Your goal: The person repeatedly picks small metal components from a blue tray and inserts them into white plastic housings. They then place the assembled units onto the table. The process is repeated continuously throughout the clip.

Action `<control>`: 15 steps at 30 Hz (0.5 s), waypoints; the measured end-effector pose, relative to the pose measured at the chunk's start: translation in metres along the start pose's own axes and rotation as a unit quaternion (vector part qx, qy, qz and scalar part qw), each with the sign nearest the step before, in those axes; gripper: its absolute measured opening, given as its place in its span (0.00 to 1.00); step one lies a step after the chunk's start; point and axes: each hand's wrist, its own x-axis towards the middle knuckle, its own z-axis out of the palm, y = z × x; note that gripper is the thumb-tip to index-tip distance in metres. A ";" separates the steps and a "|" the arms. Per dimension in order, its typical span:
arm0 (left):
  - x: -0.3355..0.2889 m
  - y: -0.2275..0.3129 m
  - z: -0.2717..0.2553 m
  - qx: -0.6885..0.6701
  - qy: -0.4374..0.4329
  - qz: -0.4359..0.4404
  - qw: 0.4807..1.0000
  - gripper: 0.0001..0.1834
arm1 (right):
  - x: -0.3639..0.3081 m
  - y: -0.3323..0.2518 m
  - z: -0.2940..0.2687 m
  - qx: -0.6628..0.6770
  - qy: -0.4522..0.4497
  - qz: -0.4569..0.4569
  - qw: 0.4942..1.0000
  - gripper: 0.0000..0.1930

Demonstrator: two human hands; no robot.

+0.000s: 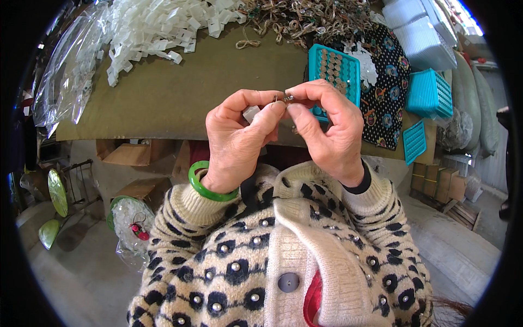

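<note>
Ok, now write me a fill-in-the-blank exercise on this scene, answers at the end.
1. The left hand and right hand pinch a small item between them, while a white piece is tucked in the ____ hand.
2. The bangle is coloured ____.
3. The tray holding brown discs lies to the ____ of the big white heap.

Missing words: left; green; right.
</note>
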 end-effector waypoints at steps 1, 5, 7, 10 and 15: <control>0.001 0.000 -0.001 -0.025 -0.003 -0.007 1.000 0.07 | 0.000 0.000 0.000 0.007 -0.008 0.002 1.000 0.04; 0.000 -0.001 -0.001 -0.027 -0.014 -0.010 0.999 0.07 | -0.005 0.000 0.001 0.092 0.000 0.094 0.991 0.06; -0.001 -0.002 0.000 -0.041 -0.017 -0.001 0.999 0.07 | -0.008 -0.001 0.003 0.156 0.028 0.155 0.975 0.06; 0.000 -0.004 -0.001 -0.044 -0.012 -0.006 0.999 0.07 | -0.008 0.001 0.005 0.151 0.033 0.153 0.976 0.07; 0.002 -0.005 -0.003 -0.062 -0.023 -0.038 0.997 0.06 | -0.004 0.006 -0.001 -0.021 0.015 -0.013 1.000 0.08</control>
